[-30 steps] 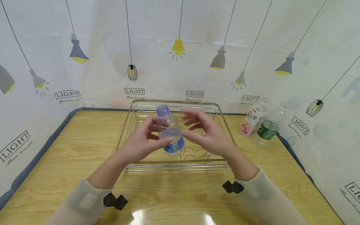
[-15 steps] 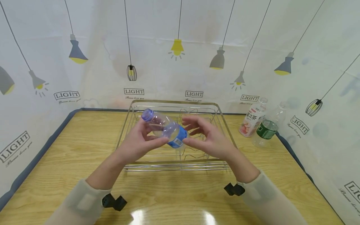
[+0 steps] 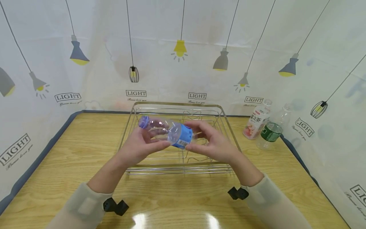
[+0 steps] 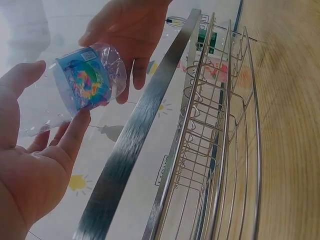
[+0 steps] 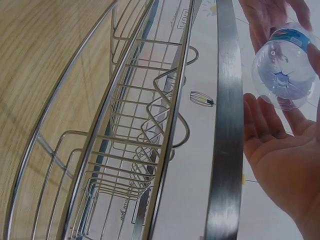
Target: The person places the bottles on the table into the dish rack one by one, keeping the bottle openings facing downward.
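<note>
While the left hand (image 3: 138,143) curls thumb and fingers around a clear, blue-labelled plastic bottle (image 3: 183,136), the right hand (image 3: 215,143) cups loosely about its base, fingers parted; whether they touch it, I cannot tell. The bottle tilts nearly level above the metal wire rack (image 3: 177,165), neck left. Toward the far right, a peach-pictured bottle (image 3: 254,123) and a green-labelled bottle (image 3: 271,132) stand on the wooden table (image 3: 68,156).

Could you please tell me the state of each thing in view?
Blue-labelled plastic bottle: held tilted, nearly horizontal
Left hand: gripping that bottle
Right hand: curved near its base, contact unclear
Wire dish rack: standing on the wooden table
Green-labelled bottle: standing upright, looks empty
Fruit tea bottle: standing upright beside it
</note>
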The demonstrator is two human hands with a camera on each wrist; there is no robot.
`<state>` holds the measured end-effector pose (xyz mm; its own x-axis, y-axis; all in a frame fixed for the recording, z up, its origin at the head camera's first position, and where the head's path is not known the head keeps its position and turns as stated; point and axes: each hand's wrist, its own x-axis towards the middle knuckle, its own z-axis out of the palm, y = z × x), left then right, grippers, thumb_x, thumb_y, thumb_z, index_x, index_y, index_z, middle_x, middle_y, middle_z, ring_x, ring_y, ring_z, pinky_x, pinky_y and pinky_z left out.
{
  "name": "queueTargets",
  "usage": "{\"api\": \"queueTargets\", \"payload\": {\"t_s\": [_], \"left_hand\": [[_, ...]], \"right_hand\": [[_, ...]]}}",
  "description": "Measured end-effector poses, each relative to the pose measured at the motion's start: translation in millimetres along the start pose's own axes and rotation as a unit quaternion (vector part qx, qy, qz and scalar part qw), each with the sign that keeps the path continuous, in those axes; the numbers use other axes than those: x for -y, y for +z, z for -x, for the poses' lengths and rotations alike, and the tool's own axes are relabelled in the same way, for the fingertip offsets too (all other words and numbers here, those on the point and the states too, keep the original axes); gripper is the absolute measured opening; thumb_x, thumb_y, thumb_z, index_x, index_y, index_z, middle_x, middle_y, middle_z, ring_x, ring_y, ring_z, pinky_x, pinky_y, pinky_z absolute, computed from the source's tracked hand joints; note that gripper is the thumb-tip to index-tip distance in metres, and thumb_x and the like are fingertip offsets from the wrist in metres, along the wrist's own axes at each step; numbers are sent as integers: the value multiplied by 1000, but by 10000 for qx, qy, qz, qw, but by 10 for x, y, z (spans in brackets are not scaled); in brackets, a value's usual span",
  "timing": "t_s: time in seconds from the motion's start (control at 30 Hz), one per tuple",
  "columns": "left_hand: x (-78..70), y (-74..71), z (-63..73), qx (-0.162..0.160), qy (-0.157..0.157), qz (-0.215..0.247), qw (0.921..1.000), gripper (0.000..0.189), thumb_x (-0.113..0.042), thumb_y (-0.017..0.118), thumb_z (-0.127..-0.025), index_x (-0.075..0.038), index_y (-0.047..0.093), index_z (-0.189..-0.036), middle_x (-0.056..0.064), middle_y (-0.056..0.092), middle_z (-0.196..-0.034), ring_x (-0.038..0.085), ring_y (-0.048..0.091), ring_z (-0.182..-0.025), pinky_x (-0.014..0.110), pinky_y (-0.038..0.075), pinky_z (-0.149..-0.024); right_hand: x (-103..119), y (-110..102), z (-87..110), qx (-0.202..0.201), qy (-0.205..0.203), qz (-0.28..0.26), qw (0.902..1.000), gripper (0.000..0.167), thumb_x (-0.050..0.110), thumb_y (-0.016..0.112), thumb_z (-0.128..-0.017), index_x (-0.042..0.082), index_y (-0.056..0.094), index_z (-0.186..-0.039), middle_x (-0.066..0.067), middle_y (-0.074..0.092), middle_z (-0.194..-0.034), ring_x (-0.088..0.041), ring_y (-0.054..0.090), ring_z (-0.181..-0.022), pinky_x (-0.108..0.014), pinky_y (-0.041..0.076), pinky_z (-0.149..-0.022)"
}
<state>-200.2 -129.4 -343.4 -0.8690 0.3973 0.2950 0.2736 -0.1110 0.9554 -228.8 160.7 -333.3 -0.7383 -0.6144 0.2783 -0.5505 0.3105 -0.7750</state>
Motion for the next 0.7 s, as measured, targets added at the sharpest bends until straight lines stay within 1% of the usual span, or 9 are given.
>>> {"api": "queueTargets", "payload": {"t_s": [0.1,0.17,0.27,0.37,0.43,0.57,0.6,0.7], "left_hand": [[1,-4,3,41,9,4,10000,62,7,80,-93,-7,50,-146,12,59,-139,27,71,-125,41,64,-98],[-2,-6,7,68,16,5,10000,63,7,80,-93,-6,49,-146,11,59,-139,26,71,-125,42,64,-99],[-1,-10,11,97,29,98,9999,64,8,79,-93,-4,48,-147,11,59,-138,26,72,-125,42,64,-99],[-7,-17,15,113,20,237,9997,65,10,79,-92,-6,49,-148,10,59,-140,25,72,-127,43,63,-100],[-11,-27,18,126,59,345,9993,67,11,78,-92,-7,49,-149,10,58,-142,24,71,-129,43,62,-102],[-23,-69,29,75,217,409,9989,75,14,76,-92,-8,44,-156,10,56,-147,22,69,-132,41,62,-103],[-26,-83,32,46,271,384,9989,76,14,75,-92,-8,42,-157,10,56,-148,22,69,-132,39,62,-102],[-33,-134,42,-56,387,238,9990,76,14,73,-94,-11,43,-158,10,55,-147,20,68,-133,34,63,-99]], "right_hand": [[0,4,2,25,-2,-23,10000,70,16,85,-97,18,53,-159,-7,62,-146,-25,65,-121,-40,58,-104],[1,6,1,32,-4,-70,10000,70,15,85,-97,17,53,-160,-7,62,-145,-26,65,-121,-39,58,-104],[5,9,6,6,13,-178,9998,70,12,84,-97,16,53,-159,-9,63,-143,-27,65,-120,-37,58,-103],[13,11,16,-74,20,-309,9995,68,8,84,-97,14,54,-158,-11,63,-140,-28,66,-118,-33,59,-100],[17,7,25,-155,-13,-335,9993,66,7,83,-97,13,55,-157,-12,63,-138,-28,66,-116,-33,59,-99],[18,-19,36,-332,-115,-190,9992,66,8,84,-96,14,57,-155,-10,64,-136,-27,66,-113,-38,59,-101],[16,-29,39,-366,-138,-148,9991,66,9,84,-95,14,57,-155,-10,64,-136,-27,66,-113,-38,59,-101],[7,-57,47,-431,-162,-55,9989,67,9,84,-95,14,58,-155,-9,65,-136,-27,66,-112,-36,59,-100]]}}
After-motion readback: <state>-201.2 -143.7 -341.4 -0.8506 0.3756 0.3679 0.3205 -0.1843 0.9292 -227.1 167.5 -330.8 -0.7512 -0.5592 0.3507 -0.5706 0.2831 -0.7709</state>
